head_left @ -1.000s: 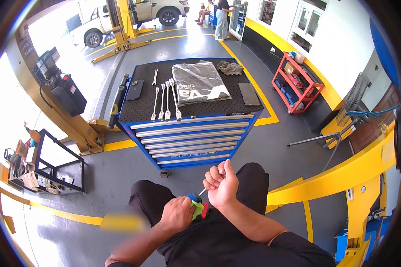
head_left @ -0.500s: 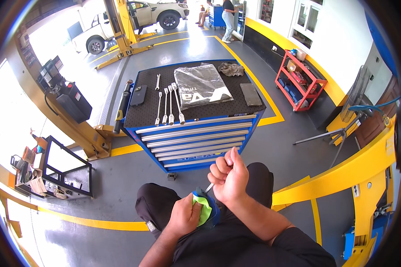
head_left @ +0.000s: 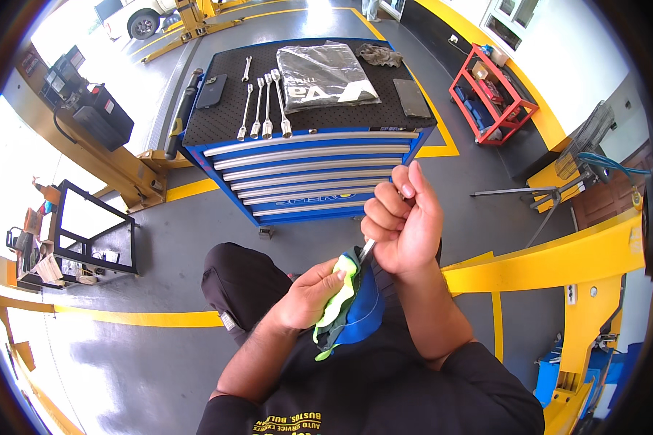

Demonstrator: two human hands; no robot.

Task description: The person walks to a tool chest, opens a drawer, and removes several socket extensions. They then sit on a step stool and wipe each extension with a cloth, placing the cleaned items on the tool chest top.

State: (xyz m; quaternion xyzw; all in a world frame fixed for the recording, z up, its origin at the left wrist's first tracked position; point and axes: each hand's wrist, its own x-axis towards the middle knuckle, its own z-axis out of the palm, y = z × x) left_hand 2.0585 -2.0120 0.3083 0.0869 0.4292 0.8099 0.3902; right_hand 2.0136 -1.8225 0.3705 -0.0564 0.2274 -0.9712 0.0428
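My right hand (head_left: 405, 225) is closed in a fist round a shiny metal tool, probably a wrench; only part of its shaft (head_left: 368, 251) shows below the fingers. In my left hand (head_left: 308, 296) is a blue, dark green and neon yellow cloth (head_left: 363, 313), wrapped about the tool's lower end and hiding it. Both hands are above my lap, in front of a blue tool cabinet (head_left: 305, 177). On its black top lie several long socket-ended wrenches (head_left: 267, 109) side by side, a small wrench (head_left: 247, 69) and a clear-and-black plastic bag (head_left: 323, 81).
A phone (head_left: 211, 91), a dark flat panel (head_left: 412, 98) and a grey rag (head_left: 379, 55) also lie on the cabinet. A red cart (head_left: 490, 94) stands at right by the wall. Yellow lift arms (head_left: 544, 267) cross the right side; a black metal stand (head_left: 98, 232) is at left.
The view has tipped downward, so the cabinet appears higher. My hands have risen in the picture and more of the cloth shows, hanging below my left hand. Both grips are kept.
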